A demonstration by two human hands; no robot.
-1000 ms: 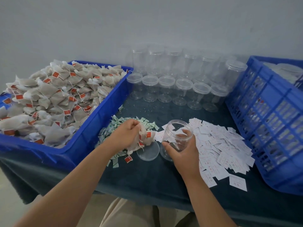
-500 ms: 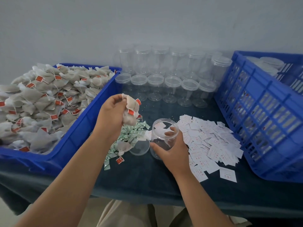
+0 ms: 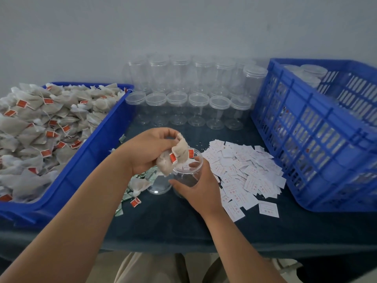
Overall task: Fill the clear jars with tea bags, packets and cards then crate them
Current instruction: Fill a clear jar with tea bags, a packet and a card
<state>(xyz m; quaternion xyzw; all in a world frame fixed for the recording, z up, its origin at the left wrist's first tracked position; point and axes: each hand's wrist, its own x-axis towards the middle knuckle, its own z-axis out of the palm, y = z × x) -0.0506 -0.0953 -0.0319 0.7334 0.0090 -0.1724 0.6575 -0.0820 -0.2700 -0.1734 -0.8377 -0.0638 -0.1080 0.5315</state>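
1. My right hand [image 3: 201, 190] is curled round the clear jar [image 3: 188, 177], standing on the table [image 3: 163, 225] toward its front edge, between a loose lid [image 3: 160, 186] and the white cards [image 3: 251, 176]
2. My left hand [image 3: 145, 150] clutches a bunch of tea bags [image 3: 175, 158] just above the jar's mouth

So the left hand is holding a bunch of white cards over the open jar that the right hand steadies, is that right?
Not quite. The head view shows the left hand gripping tea bags with red tags; the white cards lie loose beside the jar, not in that hand. The right hand does steady the open jar.
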